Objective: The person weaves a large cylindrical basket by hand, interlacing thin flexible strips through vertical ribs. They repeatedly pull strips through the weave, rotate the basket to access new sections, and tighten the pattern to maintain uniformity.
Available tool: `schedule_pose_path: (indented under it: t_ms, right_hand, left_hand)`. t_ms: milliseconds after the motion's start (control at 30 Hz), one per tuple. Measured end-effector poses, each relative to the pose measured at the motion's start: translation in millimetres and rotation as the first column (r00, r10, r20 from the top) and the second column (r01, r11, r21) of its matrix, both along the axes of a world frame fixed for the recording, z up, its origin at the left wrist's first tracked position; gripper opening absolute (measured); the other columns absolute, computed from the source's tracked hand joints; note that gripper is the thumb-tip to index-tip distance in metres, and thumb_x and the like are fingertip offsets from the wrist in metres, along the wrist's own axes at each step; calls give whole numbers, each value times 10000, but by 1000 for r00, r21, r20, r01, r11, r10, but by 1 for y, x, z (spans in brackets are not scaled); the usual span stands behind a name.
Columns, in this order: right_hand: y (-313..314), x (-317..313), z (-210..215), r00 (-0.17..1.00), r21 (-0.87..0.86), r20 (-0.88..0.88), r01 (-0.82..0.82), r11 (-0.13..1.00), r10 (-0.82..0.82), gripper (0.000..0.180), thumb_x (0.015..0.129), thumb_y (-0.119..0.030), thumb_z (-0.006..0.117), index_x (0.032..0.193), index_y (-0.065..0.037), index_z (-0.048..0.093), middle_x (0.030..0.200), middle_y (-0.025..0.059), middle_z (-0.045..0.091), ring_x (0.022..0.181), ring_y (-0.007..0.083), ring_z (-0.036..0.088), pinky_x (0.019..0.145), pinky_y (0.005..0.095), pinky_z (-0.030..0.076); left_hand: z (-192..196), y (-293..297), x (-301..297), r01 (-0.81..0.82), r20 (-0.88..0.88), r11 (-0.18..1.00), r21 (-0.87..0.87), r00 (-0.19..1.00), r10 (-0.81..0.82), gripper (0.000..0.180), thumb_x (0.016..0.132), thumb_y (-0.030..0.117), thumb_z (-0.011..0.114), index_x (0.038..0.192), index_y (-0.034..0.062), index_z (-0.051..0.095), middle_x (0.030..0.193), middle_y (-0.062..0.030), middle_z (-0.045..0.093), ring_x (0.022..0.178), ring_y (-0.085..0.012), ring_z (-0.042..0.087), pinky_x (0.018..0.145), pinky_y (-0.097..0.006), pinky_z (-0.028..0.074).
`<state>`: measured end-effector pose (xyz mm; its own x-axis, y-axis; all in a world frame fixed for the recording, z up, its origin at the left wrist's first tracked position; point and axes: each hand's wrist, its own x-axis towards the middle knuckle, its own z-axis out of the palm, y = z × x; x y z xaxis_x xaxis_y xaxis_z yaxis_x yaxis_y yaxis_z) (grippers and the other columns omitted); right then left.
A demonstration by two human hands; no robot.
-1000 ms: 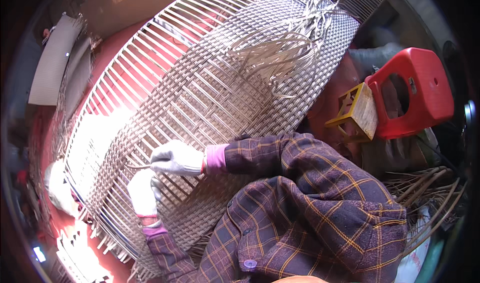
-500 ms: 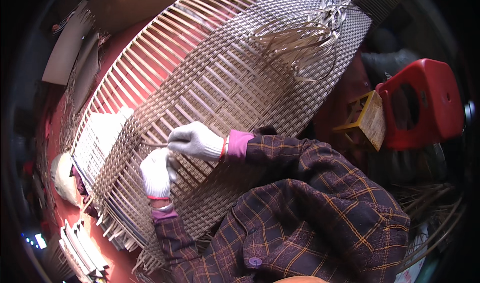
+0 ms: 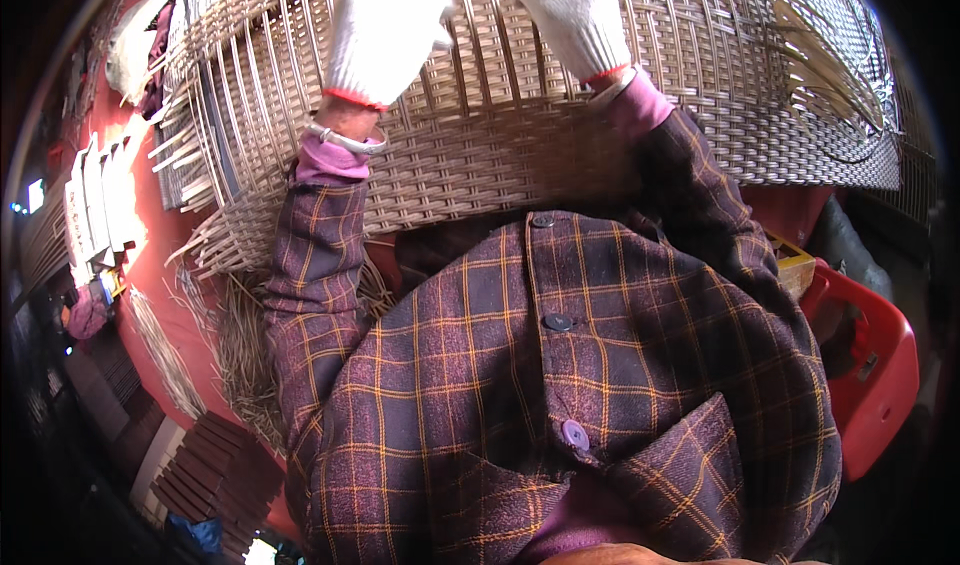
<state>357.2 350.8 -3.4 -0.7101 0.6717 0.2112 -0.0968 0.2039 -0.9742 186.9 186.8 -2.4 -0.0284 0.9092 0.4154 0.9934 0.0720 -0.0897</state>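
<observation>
A large panel of woven brown-grey strips (image 3: 450, 170) lies across the upper part of the head view, with bare ribs (image 3: 480, 50) showing in a gap of the weave. My left hand (image 3: 390, 30), in a white knit glove bleached by sunlight, is over the ribs at the top edge. Its fingers look curled in, the thumb toward the right; anything between them is lost in glare. To its right, my gloved right hand (image 3: 575, 13) is closed at the fingertips over the weave. What it pinches is too small or cut off to name.
Loose pale strips (image 3: 825, 60) lie on the panel's right side. A red plastic stool (image 3: 875, 365) and a yellow-edged wooden stool (image 3: 793, 265) stand at the right. Straw-like scraps (image 3: 250, 355) and brown slats (image 3: 215, 475) are on the red floor at the left.
The view has swung, so the panel and both hands appear higher in the picture. My hands, close together before, are farther apart. A brown strip earlier seen at my right fingertips no longer shows.
</observation>
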Motion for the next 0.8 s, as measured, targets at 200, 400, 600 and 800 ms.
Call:
schedule_pose_path:
  t_ms: [200,400,600,800]
  right_hand:
    - [9,1,-6,990,43,-87,118,992,-113,143,977,-85,730,1050,28,779,921,38,758,863,100,668,779,271,541]
    - [10,-6,-10,990,359,-18,136,923,-139,161,951,-103,713,1051,3,784,897,147,775,830,223,752,755,335,567]
    - [7,-10,-6,968,578,251,-131,805,-23,172,955,-166,659,985,-59,790,841,200,738,783,346,746,723,422,568]
    - [10,6,11,997,579,75,-52,814,11,175,986,-147,641,1030,-28,761,907,203,741,815,325,753,738,410,570]
  left_hand:
    - [-28,30,10,121,-76,993,0,990,-120,312,866,192,673,1140,51,720,1083,-173,719,1047,-365,684,943,-515,534]
    - [-15,42,4,99,11,994,39,995,-99,228,882,169,652,1058,51,735,931,-152,718,907,-334,717,814,-486,562]
    - [-2,39,14,36,584,998,57,809,-63,222,930,123,649,1104,20,742,830,-160,712,624,-250,698,593,-376,562]
    - [31,37,-10,367,525,908,-202,823,-216,212,1021,208,614,938,69,750,758,-82,690,535,-212,666,520,-348,530]
